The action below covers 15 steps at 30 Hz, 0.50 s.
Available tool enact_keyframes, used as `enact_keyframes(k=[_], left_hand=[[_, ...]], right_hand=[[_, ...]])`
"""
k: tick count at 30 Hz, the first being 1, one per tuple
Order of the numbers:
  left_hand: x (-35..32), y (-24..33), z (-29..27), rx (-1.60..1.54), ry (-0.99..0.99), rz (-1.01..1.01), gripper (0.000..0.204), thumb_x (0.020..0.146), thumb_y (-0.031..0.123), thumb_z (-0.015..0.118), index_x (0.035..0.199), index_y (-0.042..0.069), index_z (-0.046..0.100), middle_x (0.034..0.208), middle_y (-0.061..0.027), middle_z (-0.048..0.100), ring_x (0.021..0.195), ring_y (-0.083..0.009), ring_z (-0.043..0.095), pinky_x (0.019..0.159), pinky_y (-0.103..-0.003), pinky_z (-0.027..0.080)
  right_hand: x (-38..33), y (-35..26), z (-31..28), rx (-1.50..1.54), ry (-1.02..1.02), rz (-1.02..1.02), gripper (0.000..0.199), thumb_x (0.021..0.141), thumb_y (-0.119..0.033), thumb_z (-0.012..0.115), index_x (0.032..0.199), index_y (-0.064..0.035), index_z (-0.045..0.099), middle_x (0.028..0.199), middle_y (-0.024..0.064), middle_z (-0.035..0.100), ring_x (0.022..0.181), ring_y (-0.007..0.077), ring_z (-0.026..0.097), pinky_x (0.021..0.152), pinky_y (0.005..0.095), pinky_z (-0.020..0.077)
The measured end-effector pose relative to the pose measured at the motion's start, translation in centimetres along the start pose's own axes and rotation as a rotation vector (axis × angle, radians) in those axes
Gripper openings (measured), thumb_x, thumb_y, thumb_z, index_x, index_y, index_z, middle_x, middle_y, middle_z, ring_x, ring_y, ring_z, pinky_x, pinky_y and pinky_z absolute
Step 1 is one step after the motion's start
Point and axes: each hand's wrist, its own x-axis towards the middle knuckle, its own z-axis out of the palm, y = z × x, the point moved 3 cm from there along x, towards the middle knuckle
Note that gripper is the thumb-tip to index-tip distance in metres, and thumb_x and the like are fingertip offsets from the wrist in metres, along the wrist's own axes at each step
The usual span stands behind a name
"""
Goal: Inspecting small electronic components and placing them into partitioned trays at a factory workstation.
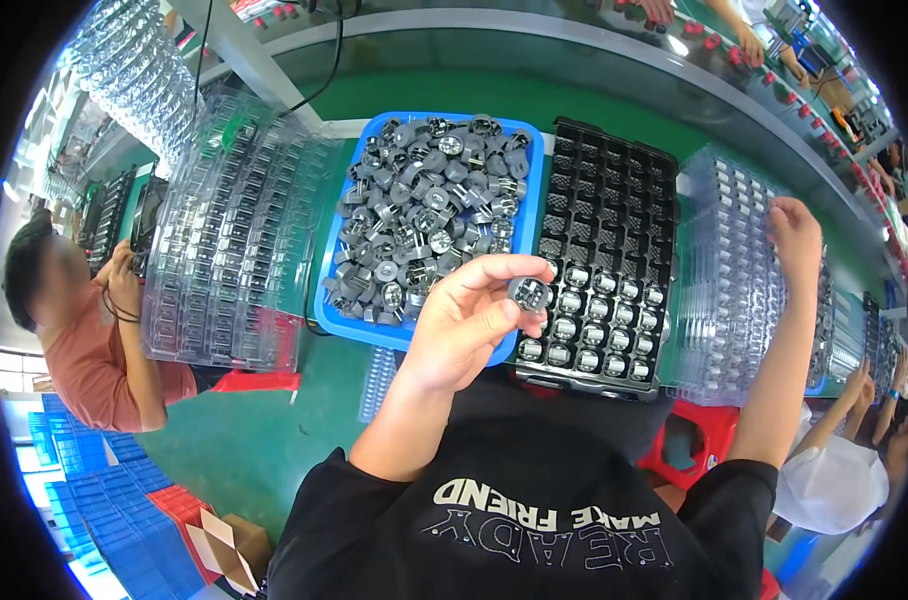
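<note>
Between the thumb and fingers of my left hand (pixel 466 325) is a small round grey part (pixel 530 292) with metal detail on its face. This hand hovers over the near right corner of a blue bin (pixel 326 300), which is heaped with similar grey parts (pixel 429 210), some showing metal pins. Beside it, a black compartment tray (pixel 664 190) has shiny silver pieces in its near rows; its far pockets look dark. My right hand (pixel 796 228) is at the right side of a stack of clear trays (pixel 689 340) holding silver cylinders. Its fingers are bent together, their tips partly hidden.
Another stack of clear trays (pixel 189 300) stands left of the bin. A co-worker (pixel 109 340) sits at the left. A conveyor line (pixel 704 85) with red pieces runs along the far side. Red stools (pixel 689 440), blue crates (pixel 124 510) and an open carton (pixel 236 550) are lower down.
</note>
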Motion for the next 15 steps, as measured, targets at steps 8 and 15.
enact_keyframes(k=[8, 15], left_hand=[[-0.5, -1.7, 1.9, 0.098, 0.071, 0.067, 0.046, 0.097, 0.021, 0.073, 0.132, -0.005, 0.059, 0.122, -0.0170, 0.066, 0.093, -0.0206, 0.069, 0.083, -0.034, 0.057], [-0.5, -2.0, 3.2, 0.083, -0.020, 0.106, 0.037, 0.100, 0.006, 0.067, 0.134, -0.005, 0.060, 0.124, -0.0116, 0.066, 0.109, -0.0175, 0.066, 0.095, -0.035, 0.059]], right_hand=[[-16.9, -21.0, 3.2, 0.715, -0.213, -0.012, 0.020, 0.087, 0.010, 0.067, 0.107, 0.0074, 0.069, 0.104, 0.0146, 0.073, 0.086, 0.0183, 0.073, 0.078, 0.0277, 0.0587], [-20.0, -23.7, 8.5, 0.648, -0.172, -0.404, 0.027, 0.079, 0.005, 0.083, 0.104, 0.0032, 0.073, 0.096, 0.0122, 0.074, 0.083, 0.0184, 0.072, 0.074, 0.0270, 0.0574]])
